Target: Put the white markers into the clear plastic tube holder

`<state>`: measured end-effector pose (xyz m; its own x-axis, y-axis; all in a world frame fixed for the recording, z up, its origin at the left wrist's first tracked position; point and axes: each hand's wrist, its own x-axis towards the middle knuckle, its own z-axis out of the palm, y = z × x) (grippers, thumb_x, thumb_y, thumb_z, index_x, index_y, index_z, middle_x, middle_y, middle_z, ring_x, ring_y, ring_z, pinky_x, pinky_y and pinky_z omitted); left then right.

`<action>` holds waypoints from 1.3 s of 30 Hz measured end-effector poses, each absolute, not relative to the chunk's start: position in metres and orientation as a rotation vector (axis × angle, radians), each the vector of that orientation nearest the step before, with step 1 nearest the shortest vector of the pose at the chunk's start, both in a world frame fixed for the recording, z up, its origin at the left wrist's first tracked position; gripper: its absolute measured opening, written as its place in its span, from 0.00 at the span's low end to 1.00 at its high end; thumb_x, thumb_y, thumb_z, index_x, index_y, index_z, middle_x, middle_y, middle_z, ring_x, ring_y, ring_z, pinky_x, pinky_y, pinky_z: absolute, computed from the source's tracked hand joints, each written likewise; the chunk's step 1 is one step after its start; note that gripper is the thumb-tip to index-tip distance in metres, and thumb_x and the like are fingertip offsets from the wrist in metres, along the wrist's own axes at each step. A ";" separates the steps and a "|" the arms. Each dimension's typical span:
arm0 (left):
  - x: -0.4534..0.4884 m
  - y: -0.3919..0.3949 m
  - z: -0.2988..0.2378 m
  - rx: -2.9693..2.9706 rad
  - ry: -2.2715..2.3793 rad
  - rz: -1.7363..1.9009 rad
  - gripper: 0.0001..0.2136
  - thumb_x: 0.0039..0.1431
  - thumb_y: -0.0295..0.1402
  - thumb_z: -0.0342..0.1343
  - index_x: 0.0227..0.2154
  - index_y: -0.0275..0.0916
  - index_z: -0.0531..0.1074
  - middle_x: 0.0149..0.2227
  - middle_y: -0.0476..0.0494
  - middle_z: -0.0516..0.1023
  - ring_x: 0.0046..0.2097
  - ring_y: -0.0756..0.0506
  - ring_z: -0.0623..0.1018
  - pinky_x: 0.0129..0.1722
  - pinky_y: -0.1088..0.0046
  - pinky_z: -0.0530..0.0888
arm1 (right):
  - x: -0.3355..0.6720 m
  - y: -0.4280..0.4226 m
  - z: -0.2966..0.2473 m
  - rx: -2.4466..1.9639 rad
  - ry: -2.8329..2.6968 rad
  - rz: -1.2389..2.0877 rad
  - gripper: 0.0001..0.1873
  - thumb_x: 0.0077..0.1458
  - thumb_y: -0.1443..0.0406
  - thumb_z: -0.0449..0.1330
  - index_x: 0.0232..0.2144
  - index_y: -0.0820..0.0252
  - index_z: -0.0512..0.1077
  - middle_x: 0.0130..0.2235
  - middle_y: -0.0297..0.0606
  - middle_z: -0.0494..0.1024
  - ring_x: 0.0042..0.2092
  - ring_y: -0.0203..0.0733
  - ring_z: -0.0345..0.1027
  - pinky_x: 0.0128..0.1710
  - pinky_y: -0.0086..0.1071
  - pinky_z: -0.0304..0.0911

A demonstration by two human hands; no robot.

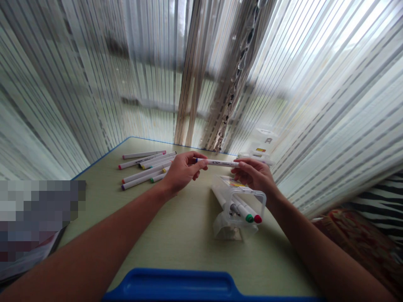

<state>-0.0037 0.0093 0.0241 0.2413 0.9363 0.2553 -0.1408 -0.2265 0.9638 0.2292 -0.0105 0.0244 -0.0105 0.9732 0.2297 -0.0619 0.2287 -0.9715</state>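
Both hands hold one white marker [217, 163] level above the counter [176, 235]. The left hand [182, 170] pinches the marker's blue-tipped end between thumb and fingers, and the right hand [256, 174] grips its other end, so the marker spans the gap between them.

Just below the right hand, a clear plastic case [237, 209] lies on its side on the counter, with a few markers inside; a green cap [249, 218] and a red cap [257, 219] show at its open end.

Behind the left hand, a loose group of markers [146, 167] with coloured ends lies spread on the counter. A blue tray edge [176, 285] sits at the near rim. Striped sheer curtains [283, 84] hang behind the counter, and a small white object [256, 157] rests near them, just beyond the right hand.
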 end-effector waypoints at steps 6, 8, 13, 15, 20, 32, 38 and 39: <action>-0.004 0.009 0.022 1.418 0.799 1.226 0.14 0.52 0.38 0.65 0.36 0.32 0.76 0.27 0.45 0.78 0.20 0.55 0.67 0.19 0.78 0.64 | 0.229 -0.011 0.025 -0.973 -1.264 1.094 0.14 0.48 0.57 0.70 0.34 0.59 0.79 0.27 0.39 0.81 0.23 0.35 0.72 0.17 0.25 0.57; -0.004 0.010 0.022 1.424 0.803 1.226 0.14 0.52 0.38 0.65 0.36 0.32 0.76 0.27 0.45 0.78 0.20 0.55 0.67 0.19 0.78 0.64 | 0.229 -0.011 0.024 -0.973 -1.263 1.099 0.13 0.48 0.58 0.70 0.34 0.59 0.79 0.27 0.38 0.81 0.23 0.35 0.72 0.18 0.25 0.58; -0.004 0.009 0.023 1.423 0.809 1.228 0.14 0.52 0.38 0.65 0.36 0.32 0.75 0.28 0.45 0.78 0.20 0.55 0.67 0.19 0.78 0.64 | 0.230 -0.011 0.024 -0.960 -1.264 1.105 0.12 0.49 0.58 0.70 0.35 0.59 0.79 0.27 0.38 0.82 0.23 0.35 0.72 0.18 0.25 0.58; -0.004 0.010 0.023 1.422 0.807 1.224 0.14 0.52 0.37 0.65 0.36 0.32 0.75 0.28 0.45 0.77 0.20 0.55 0.67 0.19 0.78 0.64 | 0.230 -0.010 0.025 -0.961 -1.265 1.101 0.13 0.48 0.58 0.70 0.34 0.59 0.79 0.27 0.38 0.82 0.23 0.35 0.72 0.18 0.25 0.59; -0.004 0.010 0.021 1.431 0.805 1.226 0.13 0.52 0.37 0.65 0.36 0.31 0.75 0.27 0.46 0.77 0.20 0.55 0.67 0.18 0.78 0.64 | 0.230 -0.009 0.024 -0.966 -1.263 1.095 0.14 0.48 0.57 0.70 0.34 0.59 0.79 0.27 0.38 0.81 0.23 0.34 0.72 0.17 0.24 0.58; -0.004 0.011 0.022 1.432 0.799 1.226 0.13 0.53 0.36 0.64 0.37 0.31 0.76 0.28 0.45 0.78 0.20 0.56 0.67 0.18 0.79 0.64 | 0.231 -0.009 0.022 -0.939 -1.259 1.115 0.13 0.48 0.59 0.70 0.35 0.60 0.80 0.27 0.38 0.82 0.23 0.34 0.73 0.18 0.24 0.59; -0.004 0.010 0.021 1.422 0.801 1.225 0.13 0.52 0.36 0.64 0.37 0.31 0.75 0.27 0.45 0.77 0.20 0.56 0.67 0.18 0.79 0.64 | 0.230 -0.010 0.023 -0.940 -1.257 1.108 0.13 0.48 0.59 0.70 0.35 0.60 0.80 0.27 0.39 0.82 0.23 0.34 0.73 0.17 0.24 0.58; -0.004 0.010 0.021 1.422 0.801 1.225 0.13 0.52 0.36 0.64 0.37 0.31 0.75 0.27 0.45 0.77 0.20 0.56 0.67 0.18 0.79 0.64 | 0.230 -0.010 0.023 -0.940 -1.258 1.110 0.13 0.48 0.59 0.70 0.35 0.60 0.80 0.27 0.39 0.82 0.23 0.34 0.73 0.17 0.23 0.58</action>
<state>-0.0041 0.0102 0.0215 0.2527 0.9327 0.2571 -0.1376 -0.2284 0.9638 0.2300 -0.0096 0.0232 -0.0237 0.9718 0.2348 -0.1114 0.2308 -0.9666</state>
